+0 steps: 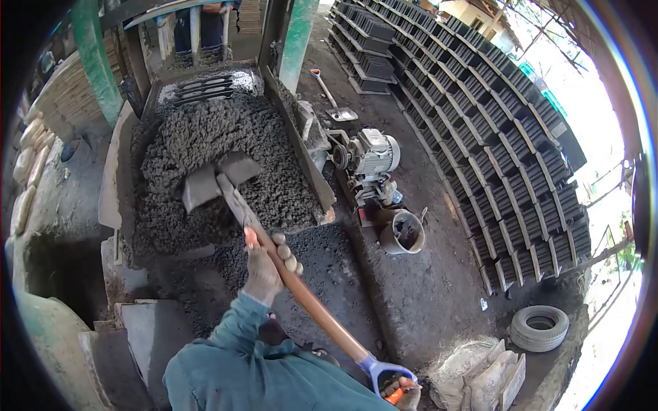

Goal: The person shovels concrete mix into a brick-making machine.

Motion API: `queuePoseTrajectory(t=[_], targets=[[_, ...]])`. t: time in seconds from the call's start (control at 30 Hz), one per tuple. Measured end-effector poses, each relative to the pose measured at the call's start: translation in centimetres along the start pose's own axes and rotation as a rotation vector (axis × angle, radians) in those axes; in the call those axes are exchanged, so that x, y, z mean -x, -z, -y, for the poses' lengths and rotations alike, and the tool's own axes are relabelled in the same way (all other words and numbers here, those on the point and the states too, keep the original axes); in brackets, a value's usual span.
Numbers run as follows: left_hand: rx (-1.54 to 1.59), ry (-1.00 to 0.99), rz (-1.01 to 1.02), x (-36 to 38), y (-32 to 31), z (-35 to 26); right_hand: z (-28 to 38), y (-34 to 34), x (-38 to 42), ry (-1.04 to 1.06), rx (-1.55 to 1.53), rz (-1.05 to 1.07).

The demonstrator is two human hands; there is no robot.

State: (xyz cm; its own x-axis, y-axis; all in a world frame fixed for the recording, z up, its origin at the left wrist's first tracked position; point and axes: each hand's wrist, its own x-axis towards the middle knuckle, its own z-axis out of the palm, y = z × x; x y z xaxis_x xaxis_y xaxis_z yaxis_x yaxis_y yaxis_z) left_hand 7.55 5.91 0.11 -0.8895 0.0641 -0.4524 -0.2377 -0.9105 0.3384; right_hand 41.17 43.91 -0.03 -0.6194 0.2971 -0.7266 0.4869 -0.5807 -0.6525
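My left hand (pixel 266 267), in a pale glove with an orange patch, is wrapped round the lower part of the wooden shaft of a shovel (pixel 319 312). At the bottom right my right hand (pixel 403 392) is closed on the shovel's blue D-shaped handle. The metal blade (pixel 221 179) rests on the dark, crumbly mix (pixel 226 130) in a large tray (pixel 300 147). Some mix lies against the blade, and part of its edge is hidden.
Right of the tray stand a motor (pixel 374 152) and a bucket (pixel 402 231). A second shovel (pixel 336 103) lies behind. Stacked block racks (pixel 473 137) curve along the right, above a tyre (pixel 539 329) and sacks (pixel 473 373). A person's arms (pixel 216 8) show at the top.
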Motion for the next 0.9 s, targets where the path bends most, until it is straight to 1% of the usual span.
queuePoseTrajectory(t=[0.07,0.13,0.2,0.27,0.33,0.37,0.4,0.47,0.5,0.53,0.57,0.6,0.67,0.73,0.77,0.83,0.9], targets=[[-0.043,-0.020,-0.001,-3.6,-0.1,-3.5,-0.5,-5.2,-0.8,0.046,-0.059,0.092],[-0.077,-0.047,-0.008,-6.5,-1.2,-7.3,-0.2,-12.3,-1.3,0.167,-0.067,0.068],[-0.155,-0.151,0.053,-10.3,-0.9,-10.6,0.7,-17.7,-2.2,0.101,-0.241,0.247],[-0.231,-0.258,0.107,-12.2,-1.8,-13.0,2.7,-22.7,-0.6,0.156,-0.077,0.236],[-0.146,-0.265,-0.125,-12.2,-3.3,-13.8,4.7,-23.7,0.7,0.303,0.165,0.412],[-0.156,-0.272,-0.067,-10.7,-3.5,-13.1,4.9,-21.9,-0.4,0.226,0.114,0.396],[-0.125,-0.216,-0.002,-9.7,-3.3,-12.0,5.0,-19.3,-1.5,0.262,0.076,0.393],[-0.111,-0.137,0.002,-5.4,-3.9,-8.4,6.6,-14.4,-1.2,0.230,0.055,0.320],[-0.093,-0.110,-0.004,-3.3,-4.1,-6.2,6.1,-11.2,-1.8,0.241,0.068,0.227],[-0.074,-0.083,-0.014,-1.3,-4.0,-3.9,5.0,-8.0,-2.9,0.247,0.084,0.134],[-0.080,-0.068,0.030,0.1,-3.5,-1.8,4.2,-5.6,-3.4,0.256,0.146,0.048],[-0.082,-0.055,0.073,1.3,-3.2,0.3,3.1,-2.7,-4.1,0.245,0.120,0.030],[-0.106,0.013,0.097,4.0,-3.2,3.7,0.5,2.8,-4.8,0.260,0.125,-0.045],[-0.111,0.077,0.141,6.4,-3.2,7.1,-3.1,11.2,-7.6,0.187,0.208,-0.169],[-0.113,0.111,0.153,7.5,-2.9,8.9,-4.5,14.4,-7.2,0.140,0.228,-0.215],[-0.113,0.171,0.177,9.6,-2.5,12.5,-5.6,18.5,-4.3,0.039,0.211,-0.239],[-0.114,0.237,0.158,11.6,-1.8,15.7,-5.5,20.6,-0.8,-0.033,0.162,-0.234]])
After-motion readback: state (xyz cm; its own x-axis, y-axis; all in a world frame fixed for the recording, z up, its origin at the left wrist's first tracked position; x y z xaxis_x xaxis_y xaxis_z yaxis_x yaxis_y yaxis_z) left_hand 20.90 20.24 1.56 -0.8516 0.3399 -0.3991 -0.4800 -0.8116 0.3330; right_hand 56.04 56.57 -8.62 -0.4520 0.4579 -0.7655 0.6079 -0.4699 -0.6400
